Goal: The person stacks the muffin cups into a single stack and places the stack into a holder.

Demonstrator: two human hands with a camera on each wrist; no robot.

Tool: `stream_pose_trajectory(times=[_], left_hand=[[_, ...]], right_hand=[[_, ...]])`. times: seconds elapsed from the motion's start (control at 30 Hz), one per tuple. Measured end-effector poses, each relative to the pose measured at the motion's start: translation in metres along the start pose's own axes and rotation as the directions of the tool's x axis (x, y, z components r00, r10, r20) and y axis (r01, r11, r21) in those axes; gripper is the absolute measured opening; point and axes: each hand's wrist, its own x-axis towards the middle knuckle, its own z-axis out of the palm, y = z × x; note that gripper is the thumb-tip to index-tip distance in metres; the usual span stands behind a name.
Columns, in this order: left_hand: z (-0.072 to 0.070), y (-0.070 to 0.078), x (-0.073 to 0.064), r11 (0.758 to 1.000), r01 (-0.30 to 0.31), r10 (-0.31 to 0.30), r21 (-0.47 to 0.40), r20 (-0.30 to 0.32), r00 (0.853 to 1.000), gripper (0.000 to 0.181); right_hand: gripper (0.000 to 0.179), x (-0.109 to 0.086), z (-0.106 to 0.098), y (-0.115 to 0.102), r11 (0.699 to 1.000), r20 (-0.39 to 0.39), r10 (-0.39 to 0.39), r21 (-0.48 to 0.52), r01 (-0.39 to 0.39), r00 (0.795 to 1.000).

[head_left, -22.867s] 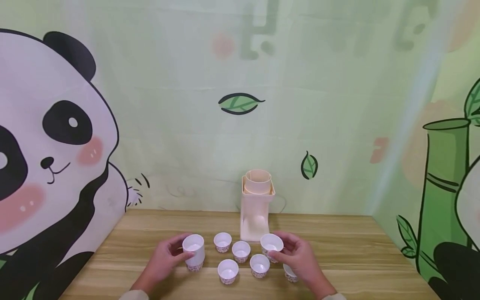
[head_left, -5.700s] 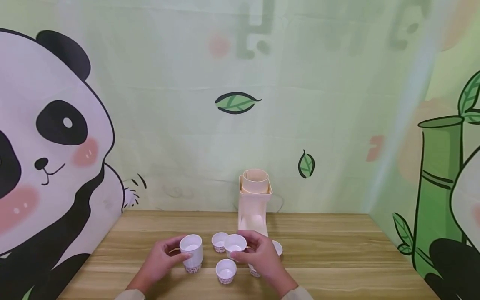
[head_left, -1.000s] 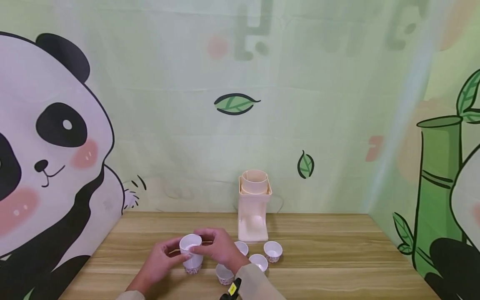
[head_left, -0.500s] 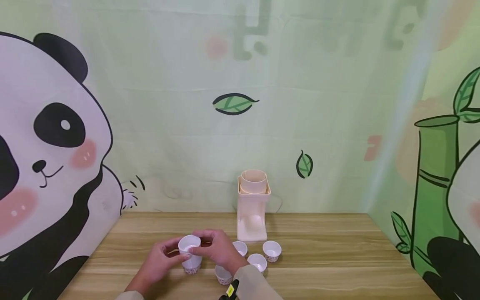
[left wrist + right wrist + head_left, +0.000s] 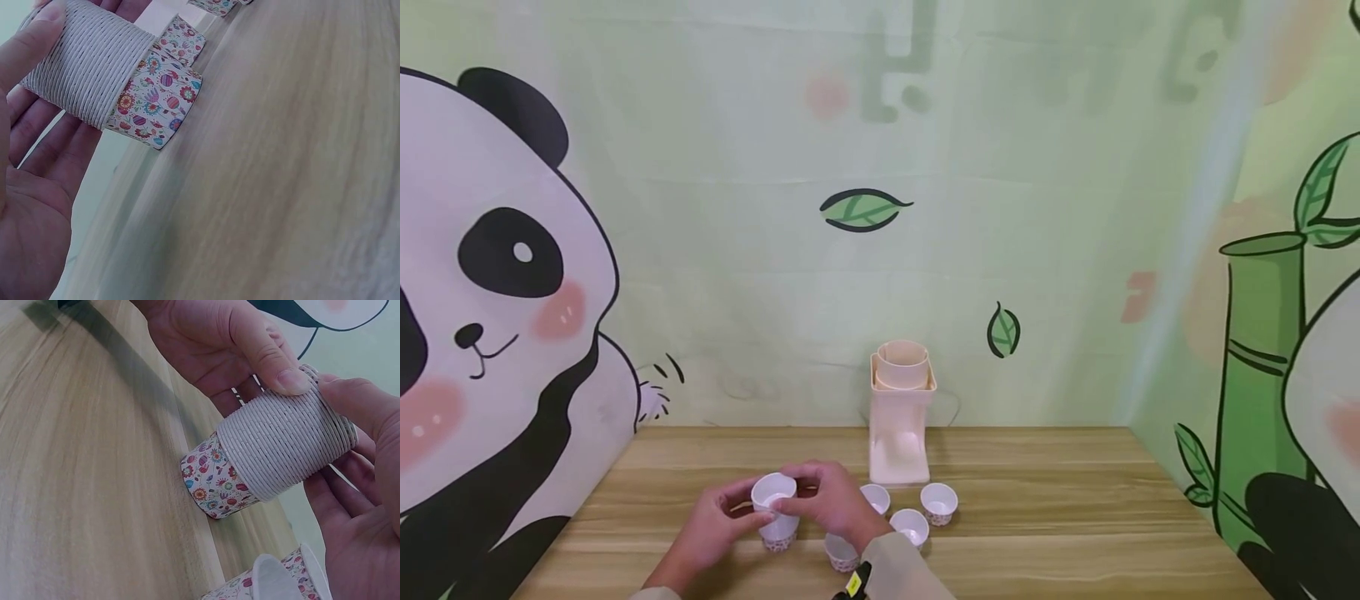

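A tall stack of nested paper baking cups (image 5: 778,530) stands upright on the table, left of centre in the head view. Its many rims form a ribbed white column, and the lowest cup shows a colourful flower print (image 5: 220,487). My left hand (image 5: 711,527) holds the stack from the left side, thumb in front and fingers behind. From the right, my right hand (image 5: 835,502) grips the top of the same stack, its thumb at the upper rims. In the right wrist view both thumbs lie close together on the ribbed rims.
Several single baking cups stand right of the stack, among them a rear right cup (image 5: 939,504) and a front cup (image 5: 842,553) partly behind my right wrist. Behind them rises a pale pink holder (image 5: 898,433) with a round tube on top, near the panda-printed backdrop (image 5: 760,333).
Earlier my right hand held cups over the loose ones at centre and right; now it is at the stack, and fewer loose cups stand there. During the last second both hands barely moved.
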Motion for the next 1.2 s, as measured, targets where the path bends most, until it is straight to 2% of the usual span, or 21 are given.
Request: stream_pose_trajectory(times=[0.5, 0.73, 0.9, 1.2], left_hand=[[0.002, 0.000, 0.002, 1.000, 0.008, -0.008, 0.001, -0.006, 1.000, 0.053], [0.002, -0.003, 0.000, 0.999, -0.034, 0.034, 0.019, -0.018, 0.999, 0.053], [0.002, -0.002, -0.001, 0.999, -0.036, 0.036, 0.016, -0.030, 0.999, 0.053], [0.003, -0.002, -0.001, 1.000, -0.030, 0.029, -0.009, -0.027, 0.999, 0.053]], right_hand=[[0.035, -0.002, -0.001, 0.002, 1.000, -0.015, -0.002, -0.023, 0.001, 1.000], [0.038, -0.004, 0.005, 0.007, 0.998, -0.033, -0.033, 0.057, 0.034, 0.999], [0.041, -0.007, 0.009, 0.008, 0.992, -0.058, -0.067, 0.102, 0.073, 0.996], [0.036, -0.016, 0.002, 0.012, 0.984, -0.133, -0.038, 0.169, 0.061, 0.990]])
